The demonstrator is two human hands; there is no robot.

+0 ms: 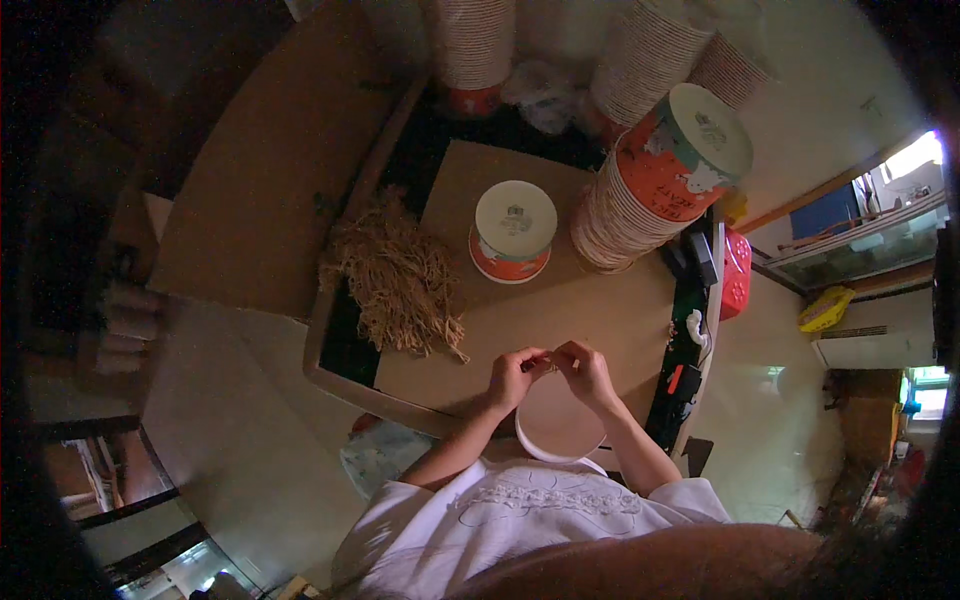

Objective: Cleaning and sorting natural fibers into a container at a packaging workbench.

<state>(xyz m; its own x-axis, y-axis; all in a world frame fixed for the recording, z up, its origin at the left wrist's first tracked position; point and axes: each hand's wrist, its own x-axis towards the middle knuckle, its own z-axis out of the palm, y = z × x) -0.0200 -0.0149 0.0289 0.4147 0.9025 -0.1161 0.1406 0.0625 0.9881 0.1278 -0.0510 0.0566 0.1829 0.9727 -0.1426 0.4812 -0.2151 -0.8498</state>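
Observation:
A white-lined paper tub (560, 422) is tilted against my body at the near table edge, its open mouth facing up. At its far rim, my left hand (513, 380) and my right hand (588, 376) meet with fingertips pinched close together. A small tan bit shows between them, too small to name. Left of the hands lies a loose heap of tan twine (400, 270). Beyond them, a short stack of upturned tubs (516, 222), orange with a pale base, stands on the cardboard sheet (540, 310).
Tall leaning stacks of tubs (650, 180) stand at the back right, with another stack (475, 50) at the back. A crumpled clear bag (543, 97) lies between stacks. Along the right edge are an orange-and-black tool (682, 380), a white roll (696, 328) and a red plastic basket (737, 272).

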